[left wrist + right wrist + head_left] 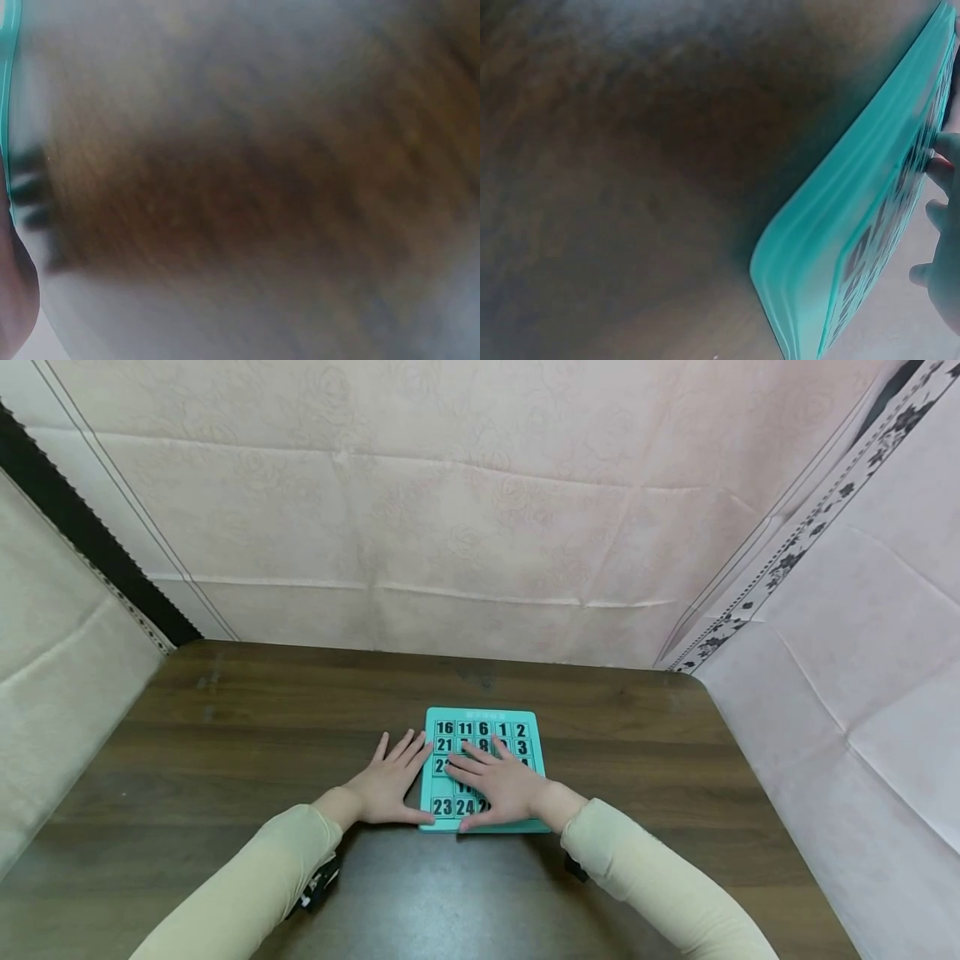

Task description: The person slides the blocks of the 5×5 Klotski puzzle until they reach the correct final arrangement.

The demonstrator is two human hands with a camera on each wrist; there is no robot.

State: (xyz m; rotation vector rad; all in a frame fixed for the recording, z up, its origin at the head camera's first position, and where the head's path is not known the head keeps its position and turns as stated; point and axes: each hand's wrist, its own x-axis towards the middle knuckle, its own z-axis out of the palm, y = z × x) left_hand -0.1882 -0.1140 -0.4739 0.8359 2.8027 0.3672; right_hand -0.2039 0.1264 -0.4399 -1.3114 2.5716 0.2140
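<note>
A teal number slide puzzle (487, 716) lies flat on the wooden table, its tiles marked with black numbers such as 16, 11 and 6. My left hand (386, 787) is at its left side, fingers straight and spread, with fingertips and thumb tip right at the edge. Across the tiles reaches my right hand (504, 783), fingers extended and hiding several numbers. In the left wrist view, only a strip of the puzzle's edge (7, 82) and part of the left hand (15, 307) show. The right wrist view has the puzzle (810, 262) side-on, with right-hand fingers (939, 214) over its face.
Dark brown wood grain covers the table (300, 710) around the puzzle. Pale patterned cloth (465, 527) hangs behind the far edge, with more pale cloth (862, 693) at the right. A black band (90, 535) runs along the left cloth.
</note>
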